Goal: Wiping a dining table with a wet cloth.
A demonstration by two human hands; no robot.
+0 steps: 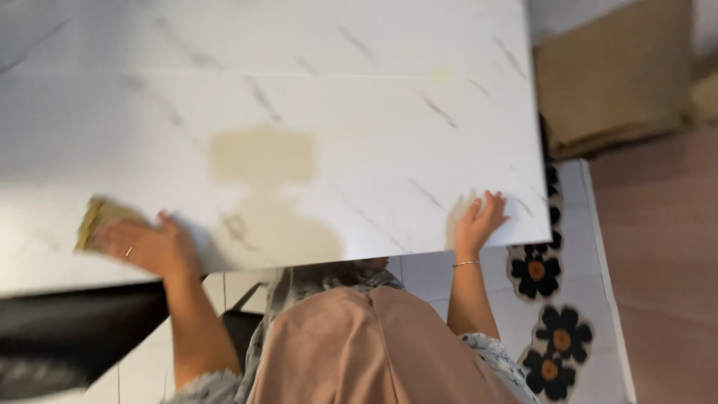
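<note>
Left hand (146,245) pressing sponge (97,218), right hand (477,223) flat on table (359,127)

The bench (359,97) has a smooth, slightly glossy top of white marble-look stone or laminate with thin grey veins and a dull tan patch. Under the left hand (146,245) lies a yellowish sponge or cloth (97,217), soft and matt. The right hand (479,223) wears a thin shiny metal bangle (465,263). The floor (658,284) looks matt; the flower-patterned mat (550,329) looks like soft fabric.
</note>
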